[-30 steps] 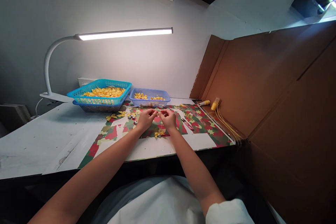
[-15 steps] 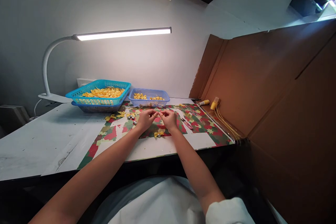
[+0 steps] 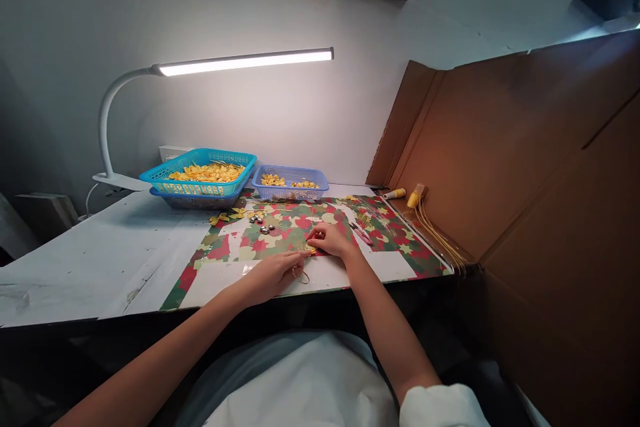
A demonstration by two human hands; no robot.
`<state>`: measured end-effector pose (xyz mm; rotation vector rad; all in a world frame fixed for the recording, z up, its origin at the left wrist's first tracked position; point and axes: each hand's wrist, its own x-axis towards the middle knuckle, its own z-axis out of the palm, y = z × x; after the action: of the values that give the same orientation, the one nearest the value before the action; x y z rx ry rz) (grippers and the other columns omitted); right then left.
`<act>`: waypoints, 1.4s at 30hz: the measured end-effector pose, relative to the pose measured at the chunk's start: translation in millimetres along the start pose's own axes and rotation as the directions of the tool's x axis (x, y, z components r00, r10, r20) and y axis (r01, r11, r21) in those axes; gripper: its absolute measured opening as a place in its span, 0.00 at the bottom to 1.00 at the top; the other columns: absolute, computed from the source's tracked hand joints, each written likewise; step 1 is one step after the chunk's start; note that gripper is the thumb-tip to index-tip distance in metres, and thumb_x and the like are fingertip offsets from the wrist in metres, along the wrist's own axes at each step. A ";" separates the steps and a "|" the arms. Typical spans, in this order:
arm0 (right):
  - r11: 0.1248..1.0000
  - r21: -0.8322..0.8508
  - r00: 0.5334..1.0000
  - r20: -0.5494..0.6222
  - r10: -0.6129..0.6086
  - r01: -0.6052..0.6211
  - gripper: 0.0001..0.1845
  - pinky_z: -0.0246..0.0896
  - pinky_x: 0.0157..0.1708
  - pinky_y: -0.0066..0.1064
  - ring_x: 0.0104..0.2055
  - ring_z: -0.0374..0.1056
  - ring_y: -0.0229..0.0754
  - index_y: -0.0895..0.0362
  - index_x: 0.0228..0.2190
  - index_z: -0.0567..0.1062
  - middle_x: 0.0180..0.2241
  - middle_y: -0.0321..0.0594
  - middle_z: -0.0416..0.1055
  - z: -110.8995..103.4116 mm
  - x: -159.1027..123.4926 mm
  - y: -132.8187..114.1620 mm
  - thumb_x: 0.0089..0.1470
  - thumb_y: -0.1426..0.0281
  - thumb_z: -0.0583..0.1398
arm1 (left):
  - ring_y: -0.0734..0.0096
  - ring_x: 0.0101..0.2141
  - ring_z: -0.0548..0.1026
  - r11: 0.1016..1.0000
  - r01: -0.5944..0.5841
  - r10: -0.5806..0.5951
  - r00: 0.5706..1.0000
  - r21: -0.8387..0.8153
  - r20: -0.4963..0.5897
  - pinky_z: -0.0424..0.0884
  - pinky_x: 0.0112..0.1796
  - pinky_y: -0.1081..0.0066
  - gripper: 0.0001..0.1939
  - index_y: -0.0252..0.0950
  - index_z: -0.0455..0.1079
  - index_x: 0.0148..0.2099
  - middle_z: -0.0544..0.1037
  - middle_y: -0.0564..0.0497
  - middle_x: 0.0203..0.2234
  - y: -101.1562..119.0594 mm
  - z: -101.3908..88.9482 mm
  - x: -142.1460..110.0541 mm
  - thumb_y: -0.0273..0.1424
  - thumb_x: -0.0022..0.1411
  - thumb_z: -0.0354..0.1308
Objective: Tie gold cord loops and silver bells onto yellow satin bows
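A small yellow ribbon bow (image 3: 312, 249) lies at the fingertips of both hands, mostly covered by them. My right hand (image 3: 331, 240) is closed in a pinch on the bow from above. My left hand (image 3: 273, 275) stretches its forefinger to the bow's near side, while its other fingers curl round a gold cord (image 3: 306, 278) whose loop hangs out below. Left of the hands, several small silver bells (image 3: 265, 229) rest on the patterned red and green paper (image 3: 260, 247). Several loose yellow bows (image 3: 220, 218) sit farther back. Whether a bell is on the held bow is hidden.
Behind stand a turquoise basket (image 3: 150, 178) heaped with yellow bows, stacked on a blue one, and a lilac basket (image 3: 290, 193) with more pieces. Pink-handled snips (image 3: 362, 235) lie to the right. Gold cords (image 3: 435, 233) run beside the cardboard wall (image 3: 525, 147). A lamp (image 3: 245, 62) hangs above.
Both hands have come down and nearer from the raised cord to the bow on the table. The left hand has lowered most, and the cord's loop now hangs below it. The view has shifted slightly.
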<state>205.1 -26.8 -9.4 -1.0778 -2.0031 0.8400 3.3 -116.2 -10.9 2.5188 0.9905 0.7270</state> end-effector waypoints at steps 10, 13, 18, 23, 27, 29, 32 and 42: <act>0.994 -0.106 0.993 -0.116 0.016 -0.029 0.04 0.54 0.27 0.26 0.26 0.61 0.36 0.53 0.22 0.78 0.24 0.34 0.69 8.0 10.3 11.5 0.46 0.73 0.65 | 0.62 0.49 0.73 1.000 -0.016 0.016 0.999 -0.004 0.041 0.68 0.46 0.67 0.14 0.42 0.72 0.38 0.74 0.50 0.54 15.7 -10.0 -11.8 0.33 0.67 0.44; 0.977 -0.185 0.987 -0.101 -0.124 0.104 0.04 0.58 0.36 0.30 0.35 0.65 0.40 0.52 0.27 0.79 0.31 0.37 0.71 2.5 6.2 5.9 0.49 0.73 0.63 | 0.61 0.49 0.73 1.000 -0.012 0.012 1.000 -0.027 0.019 0.69 0.45 0.67 0.14 0.42 0.72 0.38 0.74 0.50 0.54 15.1 -9.5 -13.4 0.34 0.67 0.44; 0.929 -0.226 0.952 0.161 -0.261 0.293 0.10 0.57 0.49 0.36 0.48 0.64 0.45 0.49 0.35 0.80 0.40 0.39 0.71 -15.1 -10.7 -7.8 0.48 0.71 0.65 | 0.60 0.50 0.72 0.999 -0.003 0.003 1.000 -0.038 -0.010 0.69 0.47 0.66 0.15 0.43 0.74 0.39 0.75 0.50 0.53 15.7 -9.2 -13.9 0.35 0.67 0.45; 0.912 -0.240 0.919 0.301 -0.256 0.332 0.05 0.55 0.51 0.37 0.47 0.64 0.44 0.52 0.27 0.79 0.39 0.40 0.71 -13.4 -15.3 -9.9 0.50 0.74 0.64 | 0.61 0.47 0.74 0.999 0.002 -0.002 1.000 -0.032 -0.003 0.69 0.45 0.67 0.16 0.44 0.74 0.41 0.78 0.50 0.49 17.5 -9.9 -13.0 0.35 0.67 0.44; 0.889 -0.322 0.937 0.236 -0.258 0.326 0.07 0.54 0.49 0.36 0.44 0.63 0.43 0.54 0.27 0.76 0.35 0.40 0.71 -5.1 -6.6 -12.3 0.53 0.77 0.60 | 0.61 0.50 0.73 1.000 0.013 -0.013 0.999 -0.004 0.029 0.68 0.47 0.68 0.16 0.43 0.74 0.45 0.77 0.49 0.49 14.7 -9.1 -13.1 0.35 0.67 0.44; 0.866 -0.406 0.956 0.163 -0.245 0.291 0.09 0.54 0.47 0.36 0.43 0.62 0.43 0.54 0.28 0.76 0.35 0.39 0.72 -5.8 -0.3 -14.1 0.53 0.78 0.59 | 0.62 0.49 0.73 1.000 0.022 -0.022 0.999 -0.003 0.037 0.68 0.47 0.68 0.17 0.43 0.72 0.50 0.78 0.48 0.48 13.2 -8.3 -13.2 0.34 0.67 0.44; 0.837 -0.503 0.973 0.039 -0.227 0.215 0.08 0.53 0.46 0.37 0.44 0.62 0.44 0.53 0.29 0.75 0.37 0.40 0.72 -13.1 13.7 -12.9 0.54 0.78 0.59 | 0.62 0.48 0.74 0.999 0.036 -0.035 0.999 -0.015 0.032 0.69 0.46 0.68 0.18 0.44 0.70 0.53 0.77 0.48 0.50 12.2 -8.0 -12.5 0.34 0.67 0.45; 0.854 -0.495 0.943 -0.334 -0.017 -0.160 0.11 0.57 0.46 0.40 0.48 0.62 0.51 0.55 0.37 0.77 0.43 0.46 0.71 -28.5 66.7 -2.8 0.52 0.77 0.59 | 0.61 0.40 0.78 0.997 0.069 -0.068 0.997 0.032 -0.030 0.71 0.38 0.68 0.15 0.41 0.74 0.45 0.81 0.48 0.41 -0.4 -10.1 7.3 0.36 0.65 0.47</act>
<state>199.9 36.1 26.5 -1.4897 -1.9467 0.1184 1.9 -109.6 -0.5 2.4948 1.1018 0.7347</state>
